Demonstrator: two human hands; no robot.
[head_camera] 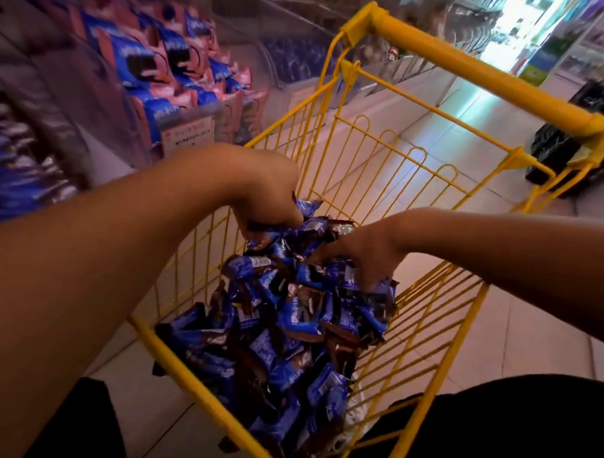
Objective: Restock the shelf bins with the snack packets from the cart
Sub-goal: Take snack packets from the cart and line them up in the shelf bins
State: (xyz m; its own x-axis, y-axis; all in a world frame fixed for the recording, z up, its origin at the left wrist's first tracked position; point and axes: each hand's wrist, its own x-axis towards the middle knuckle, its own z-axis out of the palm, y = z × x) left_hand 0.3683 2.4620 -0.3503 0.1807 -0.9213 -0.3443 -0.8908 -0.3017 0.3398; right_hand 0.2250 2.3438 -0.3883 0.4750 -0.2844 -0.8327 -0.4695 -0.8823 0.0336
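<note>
Snack packets (289, 319) filled the yellow cart (476, 73), both hands down among them.
Left hand (267, 199) gripped several blue-and-brown packets; right hand (365, 253) pressed spread fingers into the heap. Shelf bins (168, 81) stood far left; their label was too blurred to read.

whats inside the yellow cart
The cart holds a heap of blue and brown snack packets. The left hand grips some; the right hand digs into the pile. The cart floor beneath is covered, so anything under the heap is hidden.
</note>
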